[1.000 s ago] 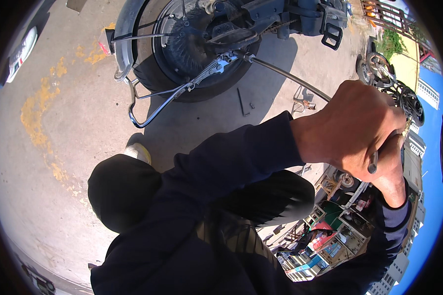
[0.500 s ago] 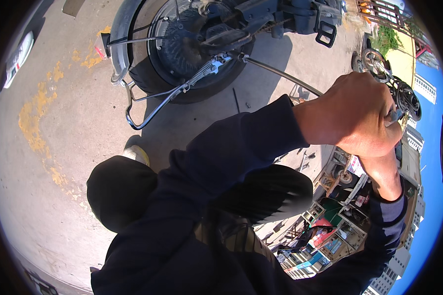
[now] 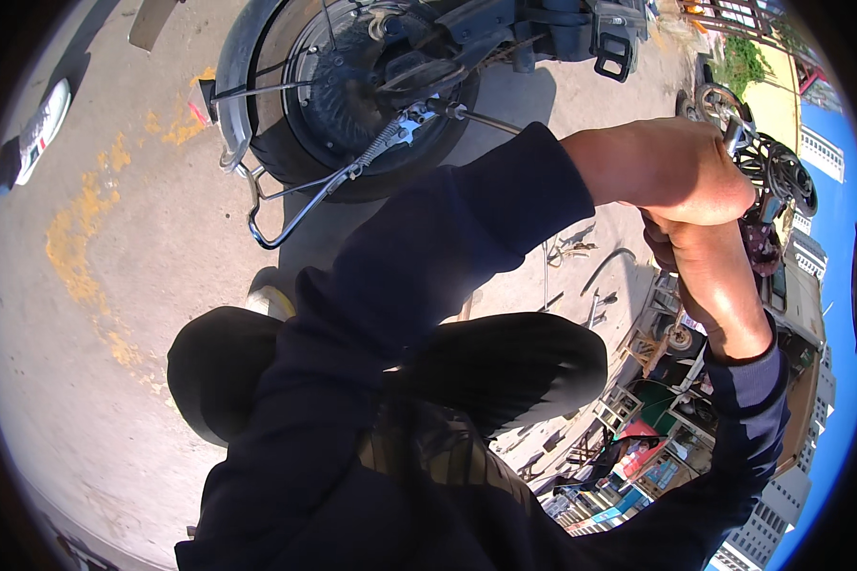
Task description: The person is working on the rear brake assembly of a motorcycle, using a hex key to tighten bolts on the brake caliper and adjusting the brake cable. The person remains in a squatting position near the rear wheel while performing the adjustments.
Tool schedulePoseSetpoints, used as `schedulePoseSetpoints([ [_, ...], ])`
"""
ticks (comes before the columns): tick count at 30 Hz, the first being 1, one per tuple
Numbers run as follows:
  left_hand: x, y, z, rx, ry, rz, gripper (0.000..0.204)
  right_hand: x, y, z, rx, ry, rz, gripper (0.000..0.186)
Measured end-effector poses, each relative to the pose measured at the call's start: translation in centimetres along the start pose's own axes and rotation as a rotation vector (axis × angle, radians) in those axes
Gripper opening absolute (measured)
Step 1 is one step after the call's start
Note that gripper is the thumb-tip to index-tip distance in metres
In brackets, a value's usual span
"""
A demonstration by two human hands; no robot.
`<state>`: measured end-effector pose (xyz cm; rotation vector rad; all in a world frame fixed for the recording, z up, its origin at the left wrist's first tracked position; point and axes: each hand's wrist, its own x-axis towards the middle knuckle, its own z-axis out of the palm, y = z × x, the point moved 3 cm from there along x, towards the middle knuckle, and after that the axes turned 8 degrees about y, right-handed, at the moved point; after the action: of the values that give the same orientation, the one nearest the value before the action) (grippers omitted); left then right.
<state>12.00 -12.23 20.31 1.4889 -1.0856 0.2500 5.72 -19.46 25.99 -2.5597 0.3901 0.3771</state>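
A long metal bar runs from beside the hub of a motorcycle's rear wheel toward my hands. Closed around its far end is my left hand, its arm crossing in front of me. Just below and pressed against it, my right hand is also closed on the bar; the left hand and wrist hide most of its fingers. A short tip of metal sticks out past the left knuckles. Beside the bar's wheel end sit a chrome stand and its coil spring.
My knees are bent beneath my arms. Loose tools lie on the concrete to the right, near a cluttered cart. Another motorcycle stands farther off. At the far left is another person's shoe.
Both hands have shifted slightly up and left together, still on the bar. The bar's visible part is shorter, with my left sleeve covering more of it. The view has moved slightly.
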Motion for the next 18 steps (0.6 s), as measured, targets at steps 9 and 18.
schedulePoseSetpoints([
  [9,-0.1,-1.3,-0.7,-0.59,-0.061,-0.312,0.053,1.1,-0.4,-0.2,0.021,-0.114,0.023,0.021],
  [18,-8.4,-3.1,6.2,0.19,0.156,0.011,0.027,-4.8,17.9,-12.5,-0.52,0.434,-0.462,0.033],
])
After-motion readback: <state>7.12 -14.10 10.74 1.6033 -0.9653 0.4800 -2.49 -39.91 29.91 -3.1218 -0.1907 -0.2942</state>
